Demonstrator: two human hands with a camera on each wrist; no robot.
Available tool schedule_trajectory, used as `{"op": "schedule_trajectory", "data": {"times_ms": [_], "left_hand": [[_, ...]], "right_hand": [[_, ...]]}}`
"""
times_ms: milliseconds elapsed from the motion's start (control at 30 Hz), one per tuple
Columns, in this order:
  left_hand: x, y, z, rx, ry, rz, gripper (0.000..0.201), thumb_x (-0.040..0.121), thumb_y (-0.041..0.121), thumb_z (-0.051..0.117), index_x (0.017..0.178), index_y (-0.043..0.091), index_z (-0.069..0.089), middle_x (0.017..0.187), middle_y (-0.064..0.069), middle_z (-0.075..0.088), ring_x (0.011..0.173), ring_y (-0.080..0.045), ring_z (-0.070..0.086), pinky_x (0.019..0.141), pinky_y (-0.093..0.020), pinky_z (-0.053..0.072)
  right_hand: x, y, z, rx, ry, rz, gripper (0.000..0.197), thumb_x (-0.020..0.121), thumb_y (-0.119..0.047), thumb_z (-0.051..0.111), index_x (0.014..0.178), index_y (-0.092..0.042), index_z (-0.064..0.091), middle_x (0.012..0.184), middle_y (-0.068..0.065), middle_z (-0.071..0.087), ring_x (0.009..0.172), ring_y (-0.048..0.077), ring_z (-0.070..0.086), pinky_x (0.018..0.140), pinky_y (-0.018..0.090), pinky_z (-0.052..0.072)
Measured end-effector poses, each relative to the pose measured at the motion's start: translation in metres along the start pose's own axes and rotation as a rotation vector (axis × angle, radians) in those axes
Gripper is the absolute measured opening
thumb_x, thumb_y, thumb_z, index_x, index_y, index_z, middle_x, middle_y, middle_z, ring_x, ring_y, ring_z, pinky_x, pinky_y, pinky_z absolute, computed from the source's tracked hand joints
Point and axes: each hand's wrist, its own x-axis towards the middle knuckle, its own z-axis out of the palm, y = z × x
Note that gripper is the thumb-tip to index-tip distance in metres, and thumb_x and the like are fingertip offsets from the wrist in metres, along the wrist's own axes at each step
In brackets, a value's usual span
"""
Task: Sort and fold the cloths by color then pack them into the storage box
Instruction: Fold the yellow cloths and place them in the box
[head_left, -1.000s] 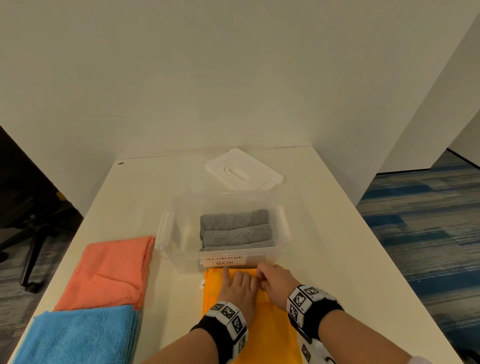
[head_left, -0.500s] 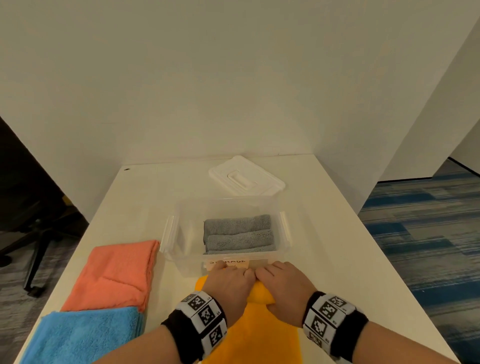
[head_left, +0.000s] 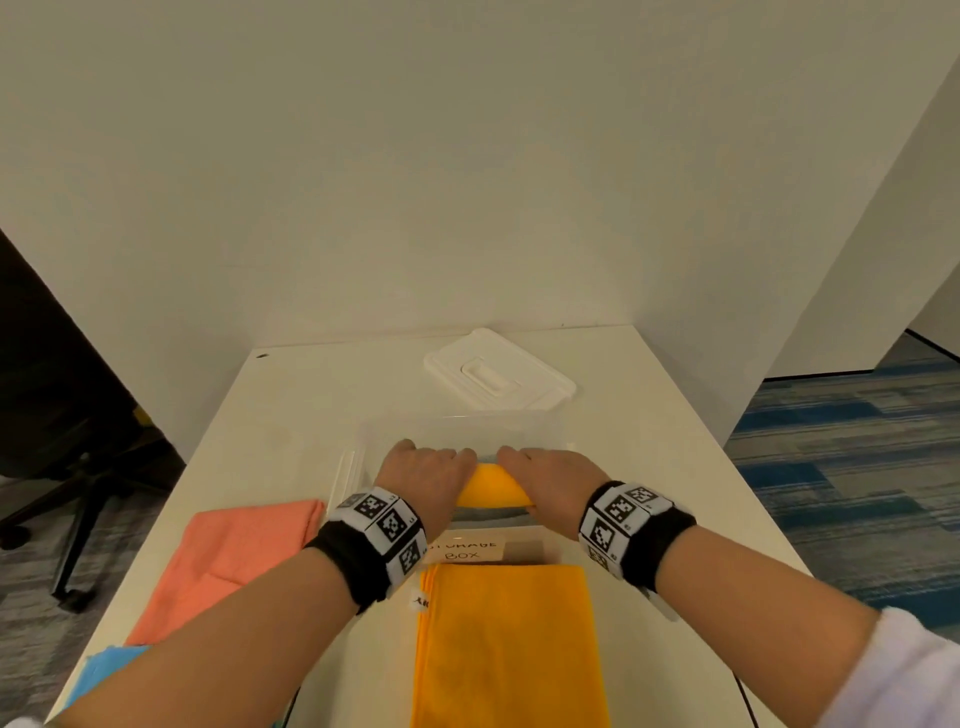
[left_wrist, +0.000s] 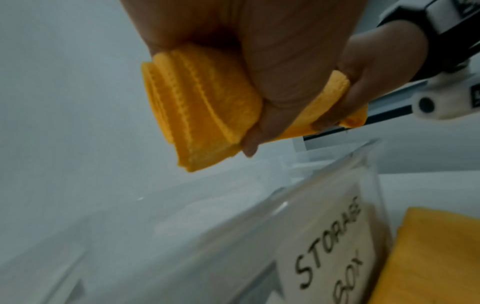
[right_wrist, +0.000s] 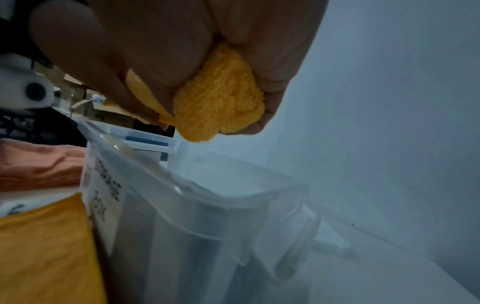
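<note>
While both hands grip it from above, the rolled yellow cloth (head_left: 491, 492) hangs over the open storage box (head_left: 550, 431), long axis running 9 to 3 o'clock. Left hand (head_left: 423, 480) fingers (left_wrist: 283, 86) curl round its 9 o'clock end, right hand (head_left: 553, 483) round the other. Judged from this, the next move is straight down; grey cloths inside are mostly hidden.

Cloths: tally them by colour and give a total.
Yellow: 2, the roll being held and a flat cloth
Coral cloth: 1
Blue cloth: 1
Grey cloth: 1 glimpsed, mostly hidden
Total: 5 in view
</note>
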Motion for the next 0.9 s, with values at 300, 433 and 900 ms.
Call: {"op": "schedule_trajectory", "data": {"times_ms": [300,433,900], "left_hand": [[0.020,-0.006,0.028,-0.074,-0.051,0.107,0.046,0.083,0.036,0.060,0.121,0.024,0.036,0.104,0.007,0.059,0.092,-0.020,0.057,0.088,-0.042,0.030],[0.014,-0.008,0.045,-0.212,-0.049,0.132,0.054,0.080,0.053,0.021,0.125,0.027,0.035,0.108,0.007,0.054,0.097,-0.018,0.052,0.091,-0.039,0.030],[0.032,-0.008,0.034,-0.372,-0.409,0.046,0.040,0.090,0.026,0.059,0.121,0.022,0.034,0.075,0.004,0.047,0.062,-0.011,0.044,0.054,-0.021,0.035]], "right_hand": [[0.030,0.012,0.008,-0.171,-0.127,-0.030,0.063,0.082,-0.004,0.065,0.134,-0.013,0.031,0.111,0.012,0.055,0.085,0.029,0.059,0.067,0.034,0.042],[0.039,0.015,0.017,-0.197,-0.131,-0.088,0.055,0.085,-0.012,0.063,0.133,-0.013,0.034,0.114,0.012,0.057,0.092,0.030,0.061,0.072,0.036,0.043],[0.037,0.034,0.032,-0.081,-0.214,-0.053,0.061,0.081,-0.047,0.065,0.128,-0.019,0.038,0.122,0.005,0.052,0.107,0.025,0.053,0.088,0.039,0.042]]}}
